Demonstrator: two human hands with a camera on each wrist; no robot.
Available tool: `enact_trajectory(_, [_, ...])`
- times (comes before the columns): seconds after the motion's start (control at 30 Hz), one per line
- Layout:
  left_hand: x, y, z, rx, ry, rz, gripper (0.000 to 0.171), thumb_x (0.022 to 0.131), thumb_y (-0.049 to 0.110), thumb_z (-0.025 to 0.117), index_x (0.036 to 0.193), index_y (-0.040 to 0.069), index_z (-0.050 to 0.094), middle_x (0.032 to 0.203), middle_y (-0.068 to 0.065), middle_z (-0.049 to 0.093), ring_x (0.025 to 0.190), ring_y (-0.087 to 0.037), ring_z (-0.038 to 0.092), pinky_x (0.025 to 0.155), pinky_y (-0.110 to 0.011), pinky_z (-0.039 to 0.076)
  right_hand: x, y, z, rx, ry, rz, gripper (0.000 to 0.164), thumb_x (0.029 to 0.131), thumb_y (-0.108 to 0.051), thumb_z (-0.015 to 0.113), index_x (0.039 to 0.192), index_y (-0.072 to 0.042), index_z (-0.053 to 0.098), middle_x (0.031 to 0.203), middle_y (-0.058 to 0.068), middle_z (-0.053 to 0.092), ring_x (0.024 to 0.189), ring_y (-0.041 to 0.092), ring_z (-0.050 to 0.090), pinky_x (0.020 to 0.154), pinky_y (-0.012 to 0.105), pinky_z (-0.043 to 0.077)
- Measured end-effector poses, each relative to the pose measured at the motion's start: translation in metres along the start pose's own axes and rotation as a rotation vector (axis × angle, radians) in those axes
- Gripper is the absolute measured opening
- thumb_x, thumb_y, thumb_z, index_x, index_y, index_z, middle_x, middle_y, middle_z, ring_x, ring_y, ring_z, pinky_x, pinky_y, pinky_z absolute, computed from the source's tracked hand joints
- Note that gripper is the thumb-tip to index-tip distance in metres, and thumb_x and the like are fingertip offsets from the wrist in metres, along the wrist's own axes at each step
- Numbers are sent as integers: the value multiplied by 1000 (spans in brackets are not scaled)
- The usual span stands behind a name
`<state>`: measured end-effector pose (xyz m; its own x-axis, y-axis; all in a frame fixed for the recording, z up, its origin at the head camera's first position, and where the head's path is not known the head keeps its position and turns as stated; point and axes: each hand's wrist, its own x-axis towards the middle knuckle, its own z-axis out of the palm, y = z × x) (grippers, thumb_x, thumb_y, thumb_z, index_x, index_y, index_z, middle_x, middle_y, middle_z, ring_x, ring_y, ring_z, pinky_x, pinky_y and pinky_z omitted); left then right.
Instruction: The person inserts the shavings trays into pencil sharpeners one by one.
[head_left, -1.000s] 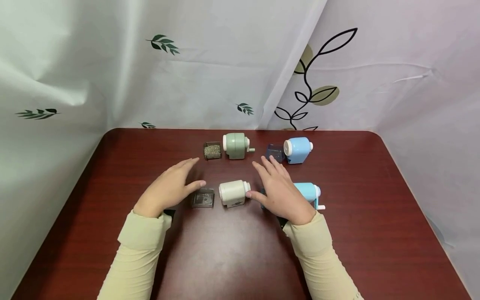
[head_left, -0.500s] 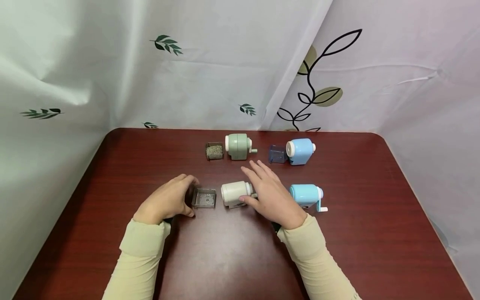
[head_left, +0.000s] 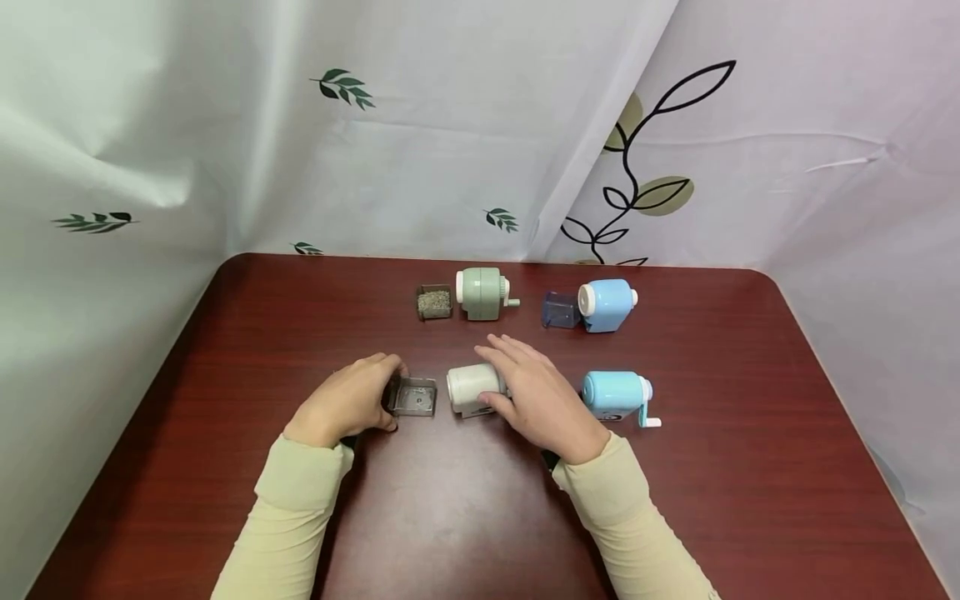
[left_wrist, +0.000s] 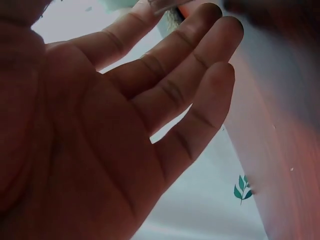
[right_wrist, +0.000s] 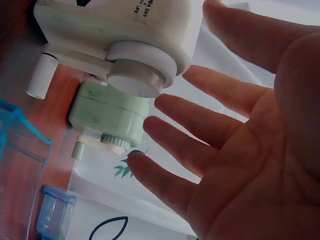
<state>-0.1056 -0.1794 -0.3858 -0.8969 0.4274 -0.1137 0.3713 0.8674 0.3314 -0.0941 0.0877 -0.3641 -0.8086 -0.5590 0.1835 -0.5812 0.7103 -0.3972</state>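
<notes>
My left hand (head_left: 348, 404) spans the near-left side of a clear grey shavings drawer (head_left: 417, 396), fingertips at its far edge and thumb at its near edge. In the left wrist view the index finger meets a clear plastic edge at the top. To the right, my right hand (head_left: 540, 404) reaches over a cream crank pencil sharpener (head_left: 471, 386), covering its crank end in the head view. The right wrist view shows that hand's fingers (right_wrist: 197, 135) straight and spread, with thumb and index tips right at the cream body.
Behind stand a green sharpener (head_left: 483, 296) beside a drawer full of shavings (head_left: 433, 302), and a blue sharpener (head_left: 606, 304) beside its dark blue drawer (head_left: 558, 310). A light-blue sharpener (head_left: 617, 393) with a white-handled crank stands right of my right hand. White curtain hangs behind the table (head_left: 712, 500).
My left hand has come down from above to the grey drawer's left side. The right hand has moved left and lower over the cream sharpener, uncovering the light-blue one.
</notes>
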Motion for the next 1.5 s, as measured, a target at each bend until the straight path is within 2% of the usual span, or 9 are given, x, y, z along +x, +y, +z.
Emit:
enact_trajectory(0.3, [3,3,3,20,29,22,52,54,12,87,99,5,62,94,-7,63,86,-24,60,78,-40,48,2,2,4,-20,-16,-52,41,87,-21,67,124,-5,58,131,14,54,124,26,46,102,41,35])
enact_trajectory(0.5, [5,5,3,30,74,21,49,55,16,87,96,2,64,88,-7,64,80,-24,62,73,-40,50,2,3,3,16,-25,-17,41,86,-20,68,124,-8,59,127,8,58,118,20,51,98,35,40])
enact_trajectory(0.73, [8,11,5,40,75,45,44,56,19,86,90,3,64,81,-4,62,72,-21,60,67,-38,50,2,3,3,28,-30,-1,40,86,-20,68,124,-9,59,125,6,59,116,17,53,97,34,41])
enact_trajectory(1.5, [15,22,15,74,96,70,45,55,25,87,88,5,64,82,-3,62,70,-22,61,65,-39,50,2,5,5,52,-18,9,40,86,-23,68,123,-10,60,124,3,60,113,14,54,94,33,43])
